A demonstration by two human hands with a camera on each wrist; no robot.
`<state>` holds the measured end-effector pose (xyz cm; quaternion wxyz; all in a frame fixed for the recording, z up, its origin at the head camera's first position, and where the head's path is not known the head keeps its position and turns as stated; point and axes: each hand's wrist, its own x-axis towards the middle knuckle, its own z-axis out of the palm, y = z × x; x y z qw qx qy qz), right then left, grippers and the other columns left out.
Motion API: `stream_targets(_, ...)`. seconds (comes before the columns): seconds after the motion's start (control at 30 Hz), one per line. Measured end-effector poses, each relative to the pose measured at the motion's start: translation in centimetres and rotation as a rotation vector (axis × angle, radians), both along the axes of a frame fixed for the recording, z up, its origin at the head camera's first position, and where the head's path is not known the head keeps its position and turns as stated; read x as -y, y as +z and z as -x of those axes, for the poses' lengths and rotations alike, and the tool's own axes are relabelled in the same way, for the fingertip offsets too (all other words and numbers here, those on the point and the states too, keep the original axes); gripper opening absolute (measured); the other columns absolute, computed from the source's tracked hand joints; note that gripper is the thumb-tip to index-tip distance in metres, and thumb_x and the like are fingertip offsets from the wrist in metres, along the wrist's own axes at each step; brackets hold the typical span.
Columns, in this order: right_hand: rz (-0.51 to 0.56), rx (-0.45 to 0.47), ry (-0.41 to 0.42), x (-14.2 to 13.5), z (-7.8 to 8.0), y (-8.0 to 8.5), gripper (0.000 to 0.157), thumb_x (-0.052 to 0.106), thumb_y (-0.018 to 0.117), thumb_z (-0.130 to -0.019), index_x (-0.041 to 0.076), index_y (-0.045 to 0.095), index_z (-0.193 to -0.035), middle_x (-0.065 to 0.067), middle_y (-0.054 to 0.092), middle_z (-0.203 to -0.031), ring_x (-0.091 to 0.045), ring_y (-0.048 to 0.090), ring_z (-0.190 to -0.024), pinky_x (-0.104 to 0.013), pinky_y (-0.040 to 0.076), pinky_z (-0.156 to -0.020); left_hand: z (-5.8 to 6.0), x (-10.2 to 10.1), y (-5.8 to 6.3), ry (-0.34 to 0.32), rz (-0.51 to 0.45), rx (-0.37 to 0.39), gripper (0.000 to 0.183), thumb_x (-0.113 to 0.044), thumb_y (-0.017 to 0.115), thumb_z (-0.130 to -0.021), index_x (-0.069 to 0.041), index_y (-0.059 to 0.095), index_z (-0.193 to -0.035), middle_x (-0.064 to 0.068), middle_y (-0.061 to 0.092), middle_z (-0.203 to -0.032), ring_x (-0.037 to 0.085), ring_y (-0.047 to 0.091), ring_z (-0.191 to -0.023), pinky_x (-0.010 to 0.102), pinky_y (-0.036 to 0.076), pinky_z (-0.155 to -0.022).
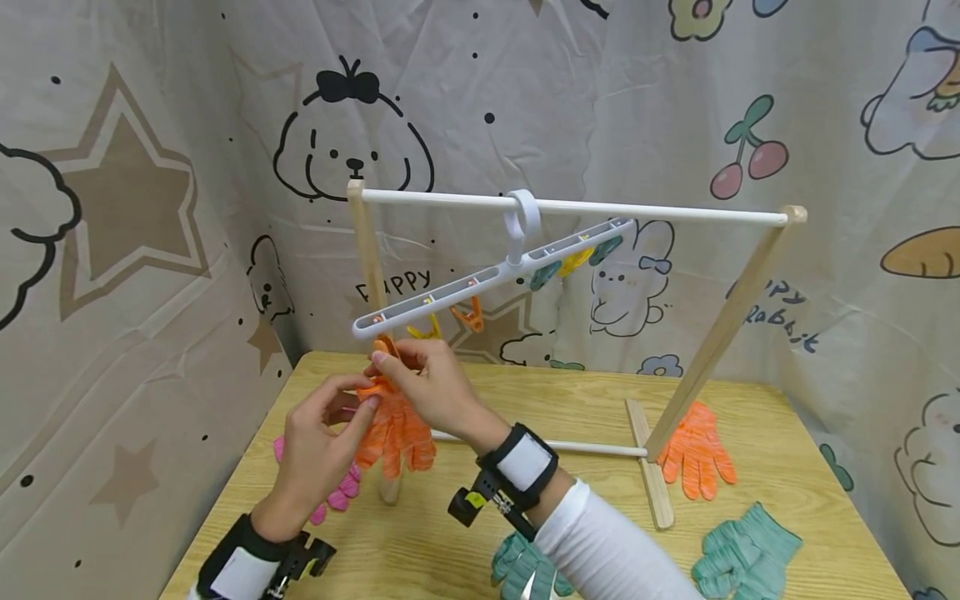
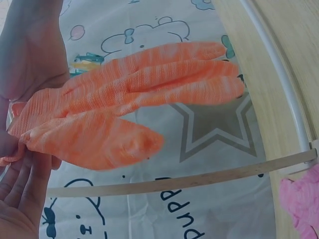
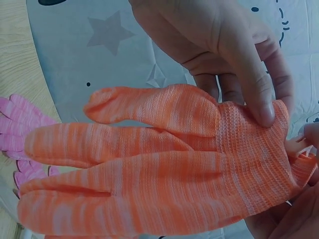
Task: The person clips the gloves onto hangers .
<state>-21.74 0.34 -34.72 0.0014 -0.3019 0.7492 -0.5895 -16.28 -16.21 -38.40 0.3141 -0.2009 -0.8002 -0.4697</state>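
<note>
An orange knit glove hangs fingers-down below the left end of a grey clip hanger. My left hand pinches the glove's cuff between thumb and fingers, the thumb lying on the ribbed edge in the right wrist view. Just above, my right hand pinches an orange clothespin at the hanger's end, close to the cuff. Fingers partly cover the clothespin's jaws, so its grip on the fabric cannot be made out. In the left wrist view the orange glove stretches out from both hands.
The hanger hooks over a white rod on a wooden frame. More clothespins hang along it. On the table lie a pink glove, another orange glove and green gloves. A patterned curtain stands behind.
</note>
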Motion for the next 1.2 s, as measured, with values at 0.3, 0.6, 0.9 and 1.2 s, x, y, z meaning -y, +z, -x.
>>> stream_targets(0.3,-0.006,0.009,-0.005,0.2,-0.1,-0.2,0.025,0.023,0.059,-0.103,0.004,0.074,-0.105,-0.013,0.077,-0.101,-0.002,0.065,-0.084,-0.02,0.055,-0.07,0.1,0.1,-0.2,-0.003,-0.006,-0.003,0.026,0.013,0.073,-0.083,0.003,0.068,-0.107,0.015,0.073,-0.098,-0.006,0.065,-0.078,0.007,0.053,-0.072)
stream_targets(0.6,0.008,0.029,-0.017,0.3,-0.3,-0.2,0.021,0.02,0.064,-0.1,0.002,0.073,-0.106,-0.014,0.076,-0.099,-0.003,0.065,-0.082,-0.019,0.054,-0.069,0.2,0.2,-0.4,-0.006,-0.006,0.009,0.026,0.014,0.073,-0.083,0.005,0.067,-0.106,0.017,0.073,-0.099,-0.006,0.065,-0.078,0.007,0.053,-0.072)
stream_targets(0.9,-0.01,0.018,-0.035,0.2,-0.2,-0.6,0.023,0.022,0.065,-0.099,0.003,0.074,-0.109,-0.012,0.076,-0.102,-0.005,0.066,-0.085,-0.021,0.055,-0.074,0.3,0.2,-0.9,0.006,-0.004,0.03,0.027,0.012,0.073,-0.084,0.003,0.067,-0.108,0.016,0.073,-0.101,-0.006,0.066,-0.077,0.007,0.054,-0.07)
stream_targets(1.2,-0.028,0.003,-0.034,-0.1,-0.2,-1.7,0.025,0.02,0.065,-0.099,0.001,0.073,-0.113,-0.013,0.076,-0.108,-0.009,0.068,-0.088,-0.021,0.056,-0.073,0.4,0.2,-1.3,0.058,0.011,0.056,0.025,0.009,0.073,-0.085,0.0,0.068,-0.108,0.014,0.074,-0.102,-0.004,0.064,-0.078,0.006,0.052,-0.071)
